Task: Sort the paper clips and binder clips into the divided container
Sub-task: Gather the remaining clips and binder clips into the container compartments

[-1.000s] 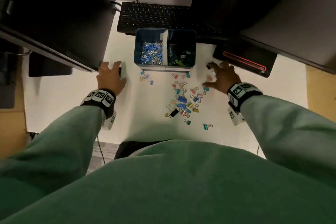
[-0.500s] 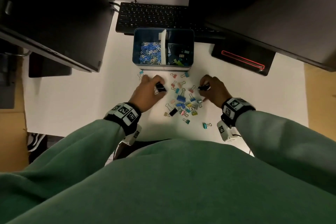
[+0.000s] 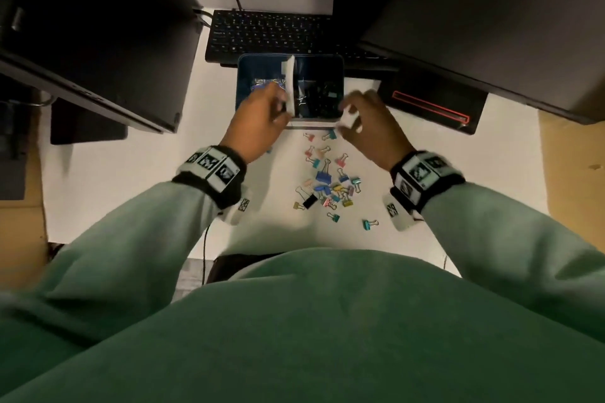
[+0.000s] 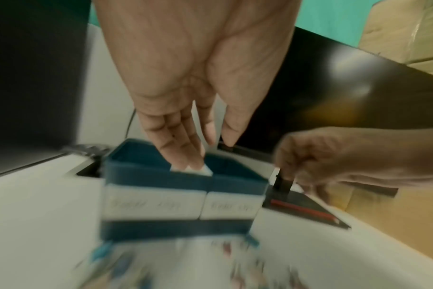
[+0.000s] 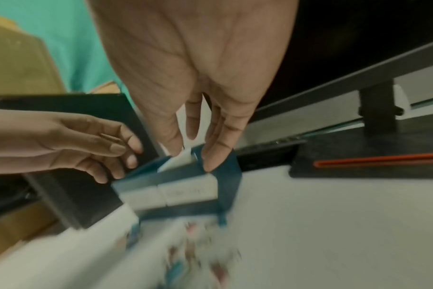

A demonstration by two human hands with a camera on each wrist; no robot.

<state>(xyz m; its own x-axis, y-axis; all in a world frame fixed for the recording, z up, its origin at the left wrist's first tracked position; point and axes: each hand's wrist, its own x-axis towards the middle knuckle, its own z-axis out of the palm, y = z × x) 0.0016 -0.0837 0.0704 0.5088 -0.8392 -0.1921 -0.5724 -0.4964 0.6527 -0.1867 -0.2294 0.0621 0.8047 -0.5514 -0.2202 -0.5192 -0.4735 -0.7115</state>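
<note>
The blue divided container [image 3: 243,88] stands in front of the keyboard, with a white divider [image 3: 289,75] down its middle. Paper clips [image 3: 262,83] lie in its left half and dark binder clips [image 3: 322,95] in its right half. My left hand [image 3: 258,121] hovers over the front of the left half beside the divider, fingers straight and nothing visible in them [image 4: 210,152]. My right hand [image 3: 347,114] is at the container's right front corner. In the left wrist view it pinches a black binder clip [image 4: 283,181]. Several coloured binder clips [image 3: 327,183] lie loose on the white desk below both hands.
A black keyboard [image 3: 268,33] lies just behind the container. Dark monitors overhang on the left [image 3: 98,36] and right [image 3: 474,20]. A black base with a red stripe [image 3: 432,101] sits right of the container. A stray teal clip [image 3: 370,224] lies near my right wrist.
Both hands came in from the desk's sides, each picked up a black clip, then rose to the container. The left hand no longer shows its clip.
</note>
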